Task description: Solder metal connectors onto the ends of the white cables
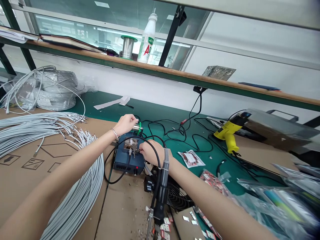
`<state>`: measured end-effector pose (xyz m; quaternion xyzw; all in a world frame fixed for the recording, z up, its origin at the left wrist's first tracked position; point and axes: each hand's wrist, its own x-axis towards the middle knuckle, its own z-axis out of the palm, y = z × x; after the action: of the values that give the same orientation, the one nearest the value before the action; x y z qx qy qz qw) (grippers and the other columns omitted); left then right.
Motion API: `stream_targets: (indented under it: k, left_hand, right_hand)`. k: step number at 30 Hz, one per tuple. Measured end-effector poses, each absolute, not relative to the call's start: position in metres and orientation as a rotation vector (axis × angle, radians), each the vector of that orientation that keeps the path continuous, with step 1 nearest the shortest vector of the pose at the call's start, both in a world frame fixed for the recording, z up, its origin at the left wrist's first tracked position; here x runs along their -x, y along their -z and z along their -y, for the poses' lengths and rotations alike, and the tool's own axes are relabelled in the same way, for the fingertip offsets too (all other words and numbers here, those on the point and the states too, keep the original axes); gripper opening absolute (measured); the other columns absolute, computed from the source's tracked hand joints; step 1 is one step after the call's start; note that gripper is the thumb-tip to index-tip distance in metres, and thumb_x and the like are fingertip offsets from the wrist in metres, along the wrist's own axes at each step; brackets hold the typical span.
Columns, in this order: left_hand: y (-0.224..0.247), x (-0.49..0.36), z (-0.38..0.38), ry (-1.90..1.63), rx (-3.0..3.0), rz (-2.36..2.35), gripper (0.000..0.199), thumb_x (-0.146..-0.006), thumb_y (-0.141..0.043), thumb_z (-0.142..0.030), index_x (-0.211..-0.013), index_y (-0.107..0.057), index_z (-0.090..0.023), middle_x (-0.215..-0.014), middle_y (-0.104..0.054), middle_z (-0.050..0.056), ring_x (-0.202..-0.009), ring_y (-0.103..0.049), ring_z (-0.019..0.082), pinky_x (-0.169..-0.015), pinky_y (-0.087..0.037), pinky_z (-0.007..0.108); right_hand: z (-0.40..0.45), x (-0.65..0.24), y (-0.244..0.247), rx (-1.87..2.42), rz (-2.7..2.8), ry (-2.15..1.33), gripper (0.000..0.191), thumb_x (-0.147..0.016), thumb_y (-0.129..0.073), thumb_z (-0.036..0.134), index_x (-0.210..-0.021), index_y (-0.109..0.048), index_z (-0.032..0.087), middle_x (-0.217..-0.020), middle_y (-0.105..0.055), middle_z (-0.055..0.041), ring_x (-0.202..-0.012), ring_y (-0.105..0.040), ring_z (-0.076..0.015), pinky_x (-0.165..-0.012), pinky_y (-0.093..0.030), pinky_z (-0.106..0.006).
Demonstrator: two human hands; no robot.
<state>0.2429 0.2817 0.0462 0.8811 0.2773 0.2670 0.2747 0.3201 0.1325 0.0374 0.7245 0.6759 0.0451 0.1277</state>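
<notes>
A dark blue box with a lit red light stands mid-bench, a small metal fixture on its top. My left hand, a bracelet at its wrist, is closed beside a solder spool behind the box; what its fingers hold is too small to make out. My right hand is closed at the right side of the fixture, its fingertips pinched on something hidden. A black-handled soldering iron stands in front of my right forearm, its cable looping past the box.
Grey cables lie in bundles on cardboard at the left, near wrapped coils. To the right are a yellow heat gun, black cords and plastic bags. A shelf bearing a white bottle spans the back.
</notes>
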Motion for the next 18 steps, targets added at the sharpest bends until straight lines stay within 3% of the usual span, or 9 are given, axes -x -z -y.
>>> stream_targets:
  k: [10, 18]
  left_hand:
    - [-0.041, -0.247, -0.292, -0.612, -2.185, -0.746, 0.031, -0.091, -0.048, -0.036, -0.076, -0.059, -0.012, -0.060, -0.055, -0.003, -0.049, -0.050, 0.008, -0.057, -0.045, 0.024]
    - [-0.046, -0.248, -0.286, -0.604, -2.233, -0.789, 0.030, -0.088, -0.052, -0.035, -0.071, -0.059, -0.012, -0.058, -0.057, -0.003, -0.045, -0.049, 0.007, -0.057, -0.046, 0.025]
  right_hand:
    - [-0.126, -0.317, -0.044, -2.116, -1.958, -0.119, 0.021, -0.088, -0.049, 0.022, -0.093, -0.069, 0.016, -0.084, -0.068, -0.0107, -0.086, -0.062, -0.0249, -0.071, -0.045, -0.028]
    - [-0.116, -0.333, -0.043, -2.137, -1.994, -0.146, 0.023, -0.090, -0.047, 0.026, -0.091, -0.067, 0.016, -0.089, -0.067, -0.0089, -0.088, -0.061, -0.0200, -0.078, -0.041, -0.024]
